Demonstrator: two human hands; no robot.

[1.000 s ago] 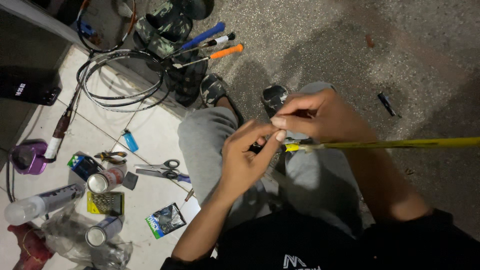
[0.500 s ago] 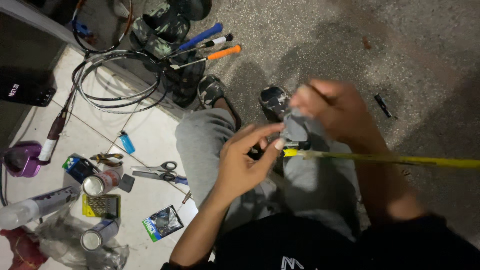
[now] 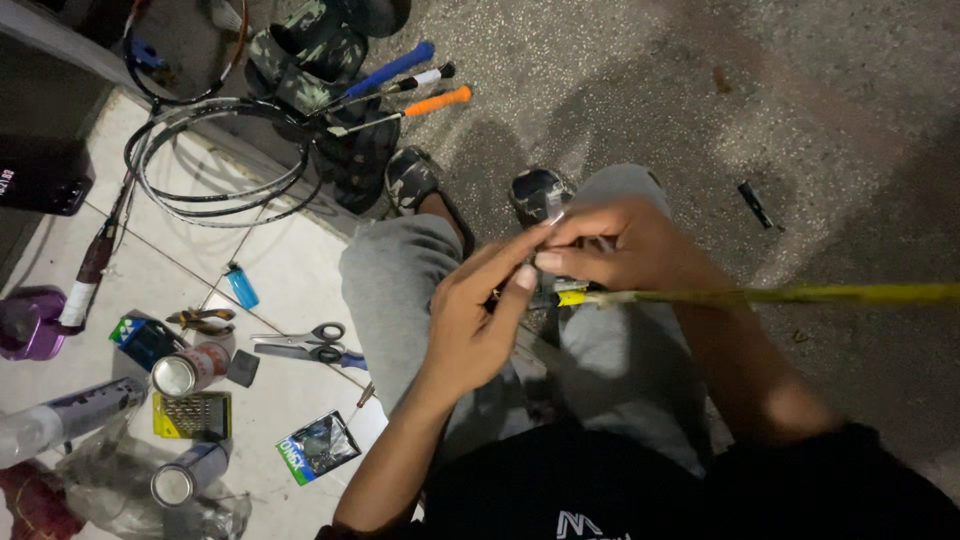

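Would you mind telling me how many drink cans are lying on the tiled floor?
2. One can lies beside the scissors; the other can lies below it, near the plastic wrap. More may be hidden under the clutter.

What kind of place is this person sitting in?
Probably a doorstep outside a home, used as a racket-repair spot. Rough grey gravelly ground meets a white tiled floor; thin-framed badminton rackets lie by grey-handled scissors, and both hands work on a yellow racket shaft.
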